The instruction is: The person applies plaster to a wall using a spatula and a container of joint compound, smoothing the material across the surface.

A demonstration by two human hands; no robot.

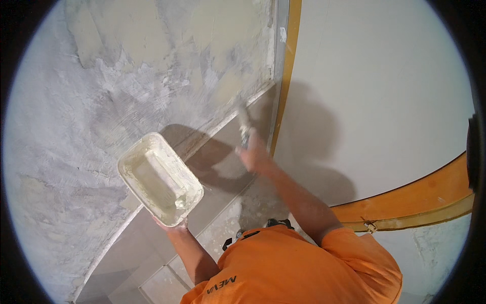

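My left hand (177, 227) holds a pale rectangular plastic tub (132, 183) from below, its fingers mostly hidden beneath it. Cream filler coats the tub's inner walls, and a small lump lies in the near right corner. In my right hand (256, 156), closed around the handle, is a putty knife (243, 119), smeared with filler and blurred by motion. Its tip points up toward the lower edge of the patchy plastered wall (136, 96), near the corner. Whether the blade touches the wall I cannot tell.
Cream patches mark the grey wall, which ends in a whitish strip (217, 129) above a smooth lower panel (121, 263). A yellow-brown frame (287, 66) separates it from a pale flat panel (374, 96) on the right. An orange-brown curved edge (415, 190) borders that panel.
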